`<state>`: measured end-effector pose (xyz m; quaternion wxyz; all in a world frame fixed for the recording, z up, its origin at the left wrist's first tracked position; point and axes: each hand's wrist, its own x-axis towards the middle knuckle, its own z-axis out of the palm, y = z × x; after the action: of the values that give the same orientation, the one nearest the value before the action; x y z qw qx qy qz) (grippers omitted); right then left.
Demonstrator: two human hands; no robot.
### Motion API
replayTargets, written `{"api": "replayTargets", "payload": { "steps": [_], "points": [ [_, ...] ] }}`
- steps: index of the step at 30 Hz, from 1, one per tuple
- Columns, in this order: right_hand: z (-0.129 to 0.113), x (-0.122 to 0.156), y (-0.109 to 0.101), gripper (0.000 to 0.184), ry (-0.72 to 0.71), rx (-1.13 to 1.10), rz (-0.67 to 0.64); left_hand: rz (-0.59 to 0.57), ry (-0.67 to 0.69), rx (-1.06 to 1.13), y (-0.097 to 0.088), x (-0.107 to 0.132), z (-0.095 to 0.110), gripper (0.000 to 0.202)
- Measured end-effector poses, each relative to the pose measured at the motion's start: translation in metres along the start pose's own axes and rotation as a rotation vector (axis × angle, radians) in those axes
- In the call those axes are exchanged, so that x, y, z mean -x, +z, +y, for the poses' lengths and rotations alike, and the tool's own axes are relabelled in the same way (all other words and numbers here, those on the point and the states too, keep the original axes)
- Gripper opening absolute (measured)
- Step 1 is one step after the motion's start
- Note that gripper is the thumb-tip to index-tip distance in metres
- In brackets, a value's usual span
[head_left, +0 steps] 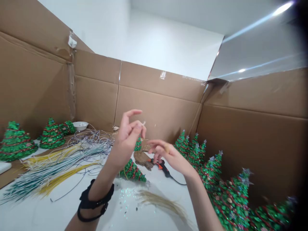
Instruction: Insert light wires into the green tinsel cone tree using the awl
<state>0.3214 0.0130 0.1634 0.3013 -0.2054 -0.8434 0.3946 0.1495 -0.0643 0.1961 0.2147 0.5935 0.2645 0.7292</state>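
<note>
Two bare hands are held up in the air over a white counter [31, 215]. A tiny, thin, straw-coloured strand [143, 123] is seen at the tip of the left hand [127, 138], and it seems to be pinched there. Its long side points up and to the right. The fingers [137, 125] of that hand are drawn in narrow, and one is lifted above the rest.

The right hand [168, 155] is held just to the right of the strand, without touching it. Its fingers [158, 143] are loosely open, and nothing can be seen held in them. Under them, a black and red hot glue gun [160, 166] is laid on the counter, with a thin black cord [179, 182] trailing off to the right. The gun is nearer to the right hand than to the left.

A rough brown piece of bark [141, 159] is laid beside the gun. A small cone-shaped green tree [132, 171], wrapped in shiny beads, is lying on its side close by. Long bundles of thin yellow and blue-green wires [53, 166] are spread out on the left, and a row of sparkly green trees [228, 199] is lined up on the right against a brown cardboard wall [252, 144].
</note>
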Motion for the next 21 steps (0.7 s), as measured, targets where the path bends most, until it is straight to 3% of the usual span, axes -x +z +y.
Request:
{"api": "replayTargets", "payload": {
  "steps": [3,7,14,21],
  "points": [
    [-0.029,-0.012,0.011,0.038,-0.143,-0.188,0.365,-0.075,-0.046,-0.021,0.011,0.003,-0.006,0.04],
    [-0.037,-0.016,0.032,0.033,-0.246,-0.285,0.574,-0.129,-0.066,-0.075,0.016,0.007,-0.006,0.05],
    [-0.033,-0.012,0.029,0.02,-0.233,-0.336,0.627,-0.219,-0.085,-0.219,0.024,0.014,-0.002,0.053],
    [-0.033,-0.009,0.024,0.024,-0.338,-0.335,0.616,-0.266,-0.144,-0.088,0.026,0.015,-0.002,0.053]
  ]
}}
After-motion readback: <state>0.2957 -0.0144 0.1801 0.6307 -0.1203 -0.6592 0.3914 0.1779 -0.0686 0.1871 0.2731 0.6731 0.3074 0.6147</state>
